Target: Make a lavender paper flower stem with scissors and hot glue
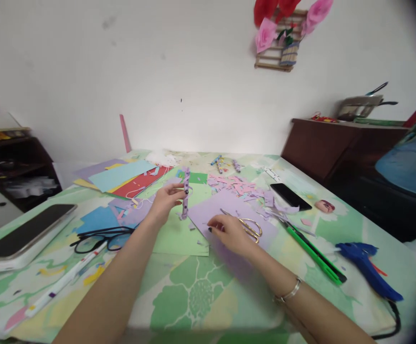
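Note:
My left hand [165,203] is closed around a thin, upright purple paper roll [185,196] with dark dots and curled ends. It is held above a light green sheet [179,241]. My right hand [231,233] hovers low over a purple paper sheet [208,208], its fingers loosely bent and slightly apart, with nothing visible between them. Partly behind that hand lie gold-handled scissors [254,228], their blades showing past the knuckles. Small purple scraps [192,226] are scattered between the two hands.
Right: pink cuttings [229,184], a black phone [290,196], a green cutter knife [315,255], a blue glue gun [369,267]. Left: glasses [102,237], a white pen [66,282], another phone [28,229], coloured sheets [122,174]. Small patterned rolls [219,163] lie near the wall.

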`<state>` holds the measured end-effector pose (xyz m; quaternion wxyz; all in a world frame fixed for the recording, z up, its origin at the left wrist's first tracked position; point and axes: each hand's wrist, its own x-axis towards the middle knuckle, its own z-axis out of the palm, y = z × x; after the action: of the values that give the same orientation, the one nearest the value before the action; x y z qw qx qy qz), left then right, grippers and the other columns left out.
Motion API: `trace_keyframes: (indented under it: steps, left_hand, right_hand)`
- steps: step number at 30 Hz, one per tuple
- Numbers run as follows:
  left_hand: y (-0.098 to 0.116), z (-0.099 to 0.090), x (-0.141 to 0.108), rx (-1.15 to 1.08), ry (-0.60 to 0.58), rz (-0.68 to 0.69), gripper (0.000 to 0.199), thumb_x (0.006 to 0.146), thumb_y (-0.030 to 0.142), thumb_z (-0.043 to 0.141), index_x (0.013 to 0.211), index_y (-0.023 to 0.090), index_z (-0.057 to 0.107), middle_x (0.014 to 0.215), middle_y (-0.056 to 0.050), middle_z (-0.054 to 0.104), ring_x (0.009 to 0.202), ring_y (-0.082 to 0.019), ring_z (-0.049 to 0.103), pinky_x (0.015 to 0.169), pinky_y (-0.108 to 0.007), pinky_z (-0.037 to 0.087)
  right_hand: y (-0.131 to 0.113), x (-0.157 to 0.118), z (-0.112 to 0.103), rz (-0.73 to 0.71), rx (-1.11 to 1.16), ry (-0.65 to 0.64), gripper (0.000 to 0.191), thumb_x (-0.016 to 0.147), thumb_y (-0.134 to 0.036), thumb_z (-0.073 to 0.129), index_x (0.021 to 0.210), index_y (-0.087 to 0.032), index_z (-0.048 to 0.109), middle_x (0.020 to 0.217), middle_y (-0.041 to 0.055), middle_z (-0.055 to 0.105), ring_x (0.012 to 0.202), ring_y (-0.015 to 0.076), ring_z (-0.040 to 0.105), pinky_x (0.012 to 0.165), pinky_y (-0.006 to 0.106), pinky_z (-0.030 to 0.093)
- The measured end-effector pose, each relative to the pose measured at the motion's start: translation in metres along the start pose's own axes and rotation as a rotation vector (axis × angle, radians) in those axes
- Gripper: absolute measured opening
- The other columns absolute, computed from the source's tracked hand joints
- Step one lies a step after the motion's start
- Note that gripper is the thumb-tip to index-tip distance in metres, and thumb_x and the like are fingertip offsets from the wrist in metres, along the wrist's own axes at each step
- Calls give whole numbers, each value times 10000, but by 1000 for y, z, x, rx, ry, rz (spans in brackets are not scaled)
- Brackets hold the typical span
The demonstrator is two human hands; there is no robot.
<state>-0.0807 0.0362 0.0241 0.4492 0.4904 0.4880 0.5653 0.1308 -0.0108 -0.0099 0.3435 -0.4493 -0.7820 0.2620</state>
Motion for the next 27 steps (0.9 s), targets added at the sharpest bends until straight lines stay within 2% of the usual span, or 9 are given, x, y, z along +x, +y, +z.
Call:
trace_keyframes:
  steps: [4,7,10,13,16,19,24,27]
  left_hand:
    - [5,4,-5,-72,0,24,357,559,268,719,888,145,654,808,-48,668,697,-150,592,620,-254,436]
    - [9,6,-9,-110,16,31,327,567,273,709,863,141,662,825,-54,662,718,-157,583,628,-256,436]
    - [12,8,-12,-135,21,29,316,559,267,713,845,141,667,825,-52,662,717,-157,578,629,-259,433]
    - [13,9,-13,-154,17,27,290,560,258,712,819,135,672,797,-45,656,709,-154,573,625,-259,428]
    - [13,12,-14,-161,-23,22,249,569,236,699,794,131,675,773,-40,654,702,-154,571,636,-269,435]
    - [13,18,-19,-131,-86,-11,198,574,207,685,757,133,671,752,-31,649,671,-151,578,641,-281,449]
    - [12,37,-35,-77,-228,-88,167,584,180,697,739,145,646,735,-1,615,572,-128,589,584,-271,467]
    - [9,49,-45,-71,-331,-116,169,619,197,706,769,146,647,780,-18,632,617,-150,625,621,-278,493]
  right_hand:
    - [-8,34,21,-22,-32,-73,154,715,-120,563,776,-196,683,675,17,651,603,145,550,601,264,366]
    - [-8,51,35,-21,-24,-121,189,614,-93,664,771,-197,682,638,-1,620,587,140,525,588,253,352]
    - [-6,56,44,-25,22,-149,204,540,-39,689,667,-197,666,628,-19,592,604,128,506,597,242,349]
    - [-5,53,44,-5,112,-157,167,551,-25,659,592,-185,636,613,-25,582,594,113,503,601,240,368]
    - [-5,50,32,50,249,-143,91,627,-84,618,645,-173,625,605,-22,598,574,110,545,583,243,418]
    - [-8,47,7,102,393,-91,42,710,-195,582,725,-160,599,631,-8,618,590,124,611,580,256,480]
    - [-13,25,-43,121,623,98,105,645,-216,667,732,-166,639,685,-1,642,629,120,613,614,257,500]
    - [-12,9,-60,132,682,222,112,624,-202,688,734,-184,684,694,0,660,633,121,601,604,254,486]
